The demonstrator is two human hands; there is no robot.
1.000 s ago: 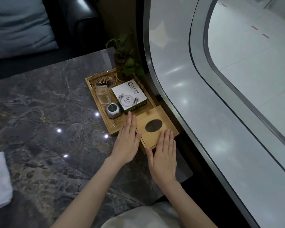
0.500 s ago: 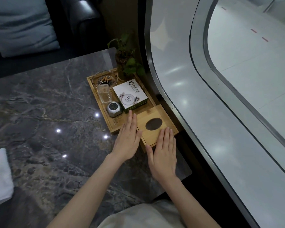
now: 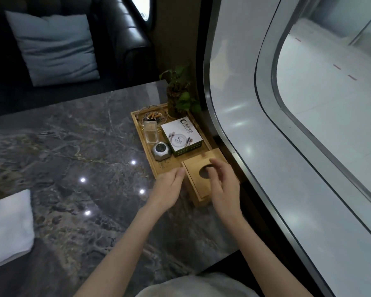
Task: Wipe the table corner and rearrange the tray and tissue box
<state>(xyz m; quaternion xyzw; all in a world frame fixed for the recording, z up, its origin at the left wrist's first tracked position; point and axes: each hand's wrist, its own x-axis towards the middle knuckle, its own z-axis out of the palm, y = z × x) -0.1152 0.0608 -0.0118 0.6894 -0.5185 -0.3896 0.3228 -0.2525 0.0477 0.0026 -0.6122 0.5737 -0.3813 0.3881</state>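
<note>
Tray (image 3: 159,168) and tissue box (image 3: 204,189) sit together at the right edge of the dark marble table (image 3: 73,146), near its front corner, so the task's 2 movable things look close to their final places.

Going left to right: a folded white cloth (image 3: 8,228) lies at the table's far left, well apart from both hands, which suggests the wiping is over or paused; whether the corner is actually clean cannot be told from here. Next comes the bamboo tray, carrying a glass ashtray (image 3: 151,116) with butts, a clear holder (image 3: 151,132), a small metal gadget (image 3: 161,151) and a white printed box (image 3: 181,137). A potted plant (image 3: 180,97) stands at its far end.

The left hand (image 3: 167,189) rests loosely curled at the tray's near corner, gripping nothing. The right hand (image 3: 223,185) hovers over the wooden tissue box, fingers spread and slightly bent above its oval hole, blurred, holding nothing. The tissue box touches the tray's near right end.

What seems left is squaring the box against the tray, a small nudge at most.
</note>
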